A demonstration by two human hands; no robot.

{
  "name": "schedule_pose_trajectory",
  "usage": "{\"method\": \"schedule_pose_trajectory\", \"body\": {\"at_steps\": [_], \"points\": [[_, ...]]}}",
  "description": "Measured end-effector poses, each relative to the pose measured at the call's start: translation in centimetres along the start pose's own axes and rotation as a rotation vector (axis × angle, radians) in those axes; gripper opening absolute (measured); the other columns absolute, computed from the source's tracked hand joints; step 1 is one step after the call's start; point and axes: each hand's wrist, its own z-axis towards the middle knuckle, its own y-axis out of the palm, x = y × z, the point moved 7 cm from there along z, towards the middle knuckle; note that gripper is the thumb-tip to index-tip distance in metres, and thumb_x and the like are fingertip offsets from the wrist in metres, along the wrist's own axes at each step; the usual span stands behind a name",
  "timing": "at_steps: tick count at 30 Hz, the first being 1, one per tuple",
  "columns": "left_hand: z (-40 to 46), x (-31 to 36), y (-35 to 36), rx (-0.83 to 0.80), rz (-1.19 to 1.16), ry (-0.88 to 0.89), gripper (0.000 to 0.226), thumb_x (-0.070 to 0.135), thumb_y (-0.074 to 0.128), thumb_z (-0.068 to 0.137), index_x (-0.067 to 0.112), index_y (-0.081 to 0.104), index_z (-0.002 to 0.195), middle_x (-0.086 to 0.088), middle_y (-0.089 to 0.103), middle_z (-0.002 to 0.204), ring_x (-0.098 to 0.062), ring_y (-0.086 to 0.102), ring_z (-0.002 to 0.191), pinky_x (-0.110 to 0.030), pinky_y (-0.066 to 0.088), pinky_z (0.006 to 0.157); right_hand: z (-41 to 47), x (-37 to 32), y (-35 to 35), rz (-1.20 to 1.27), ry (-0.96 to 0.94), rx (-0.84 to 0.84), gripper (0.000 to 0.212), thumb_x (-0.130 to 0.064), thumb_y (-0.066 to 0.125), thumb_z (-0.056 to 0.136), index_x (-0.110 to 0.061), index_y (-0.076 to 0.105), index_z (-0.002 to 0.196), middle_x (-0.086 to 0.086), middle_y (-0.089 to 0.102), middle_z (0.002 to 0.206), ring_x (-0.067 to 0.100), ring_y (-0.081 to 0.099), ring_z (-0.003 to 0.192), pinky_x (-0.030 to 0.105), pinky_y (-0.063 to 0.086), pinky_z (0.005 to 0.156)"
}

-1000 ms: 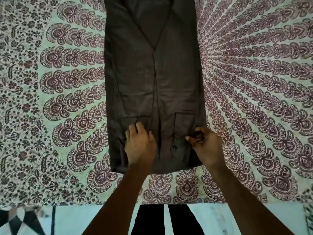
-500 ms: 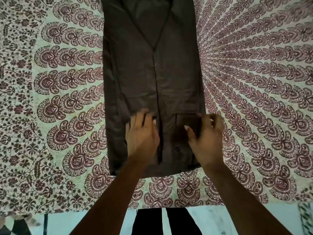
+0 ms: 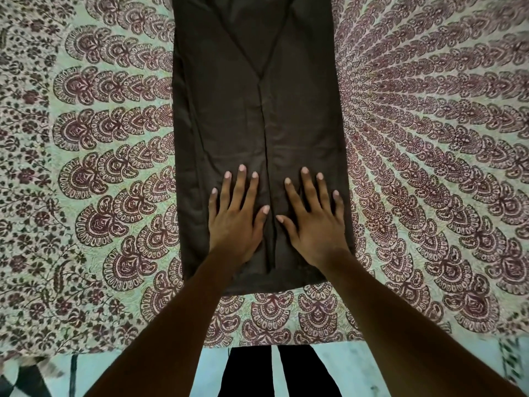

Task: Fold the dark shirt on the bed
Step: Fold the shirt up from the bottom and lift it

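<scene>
Head cam: left hand (image 3: 233, 224) & right hand (image 3: 313, 224) flat, fingers spread, grasping nothing, pressing dark shirt (image 3: 257, 110) w/ centre seam between them.

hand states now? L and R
Left hand: open, fingers straight and spread, flat on the dark shirt.
Right hand: open, fingers straight and spread, flat on the shirt; holding nothing.

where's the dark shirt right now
In the head view, the dark shirt lies centred on the patterned bedsheet, a long strip with the left hand and right hand flat on its near end.
</scene>
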Motion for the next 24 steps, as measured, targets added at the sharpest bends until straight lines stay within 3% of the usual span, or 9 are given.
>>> {"method": "schedule_pose_trajectory", "body": {"at_steps": [4,7,11,13,16,18,20,22,24], "points": [[0.2,0.0,-0.5,-0.035,-0.113,0.015,0.063,0.053,0.029,0.105,0.031,0.016,0.163,0.006,0.001,0.173,-0.02,0.0,0.16,-0.051,0.011,0.128,-0.7,0.4,0.5,0.025,-0.019,-0.047,0.068,-0.067,0.03,0.1,-0.037,0.02,0.16,0.0,0.004,0.172,0.027,0.003,0.158,0.059,0.016,0.121],[-1.6,-1.4,-3.2,0.102,-0.267,-0.189,0.05,0.037,0.048,0.103,0.025,0.042,0.15,-0.001,0.024,0.167,-0.028,0.021,0.154,-0.054,0.022,0.121,-1.0,0.7,-1.3,0.107,0.03,0.003,0.061,-0.062,0.034,0.102,-0.033,0.034,0.155,0.006,0.009,0.171,0.029,0.009,0.157,0.06,0.017,0.118],[-6.2,-6.1,-4.4,0.189,-0.368,-0.596,0.034,0.021,0.052,0.101,0.013,0.049,0.134,-0.023,0.044,0.142,-0.045,0.044,0.129,-0.061,0.041,0.103,-3.8,4.6,-3.2,0.262,0.366,0.13,0.045,-0.051,0.039,0.104,-0.03,0.047,0.143,0.012,0.026,0.159,0.035,0.029,0.146,0.065,0.025,0.112],[-7.7,-7.9,-4.8,0.206,-0.433,-0.636,0.03,0.013,0.048,0.103,0.006,0.048,0.132,-0.032,0.053,0.127,-0.05,0.053,0.113,-0.053,0.047,0.088,-5.0,6.9,-3.4,0.372,0.448,0.19,0.043,-0.046,0.039,0.103,-0.024,0.051,0.139,0.016,0.04,0.142,0.037,0.046,0.126,0.061,0.042,0.106],[-9.1,-10.3,-5.9,0.249,-0.499,-0.641,0.029,0.001,0.045,0.103,0.005,0.047,0.131,-0.029,0.066,0.106,-0.041,0.065,0.087,-0.039,0.046,0.071,-5.1,9.1,-2.9,0.506,0.383,0.101,0.046,-0.031,0.037,0.101,-0.02,0.049,0.144,0.018,0.052,0.126,0.034,0.057,0.108,0.051,0.055,0.096],[-9.5,-11.7,-5.0,0.124,-0.608,-0.662,0.033,0.006,0.046,0.105,0.021,0.043,0.134,-0.02,0.071,0.096,-0.031,0.065,0.071,-0.035,0.049,0.063,-4.6,9.3,-3.0,0.536,0.246,0.017,0.045,-0.023,0.036,0.103,-0.024,0.046,0.147,0.016,0.064,0.122,0.03,0.065,0.103,0.047,0.059,0.092],[-9.1,-11.3,-4.5,-0.068,-0.688,-0.533,0.055,0.0,0.05,0.101,0.037,0.039,0.139,-0.009,0.074,0.095,-0.02,0.063,0.062,-0.029,0.048,0.056,-4.3,8.7,-3.1,0.598,0.072,-0.083,0.05,-0.008,0.044,0.104,-0.028,0.043,0.15,0.014,0.068,0.123,0.024,0.069,0.101,0.033,0.058,0.094],[-8.4,-9.9,-5.0,-0.184,-0.571,-0.225,0.08,-0.012,0.055,0.093,0.041,0.035,0.15,0.004,0.07,0.109,-0.012,0.065,0.076,-0.031,0.058,0.065,-4.2,8.3,-3.3,0.587,-0.102,-0.178,0.071,0.005,0.051,0.097,-0.037,0.038,0.153,0.01,0.067,0.119,0.016,0.067,0.099,0.016,0.053,0.091],[-7.7,-9.0,-5.3,-0.194,-0.401,-0.038,0.096,-0.019,0.059,0.085,0.042,0.033,0.154,-0.001,0.058,0.118,-0.018,0.056,0.098,-0.038,0.057,0.086,-4.0,8.5,-2.9,0.493,-0.248,-0.28,0.089,0.011,0.055,0.087,-0.043,0.034,0.154,0.009,0.057,0.132,0.018,0.061,0.112,0.024,0.054,0.095]]}}
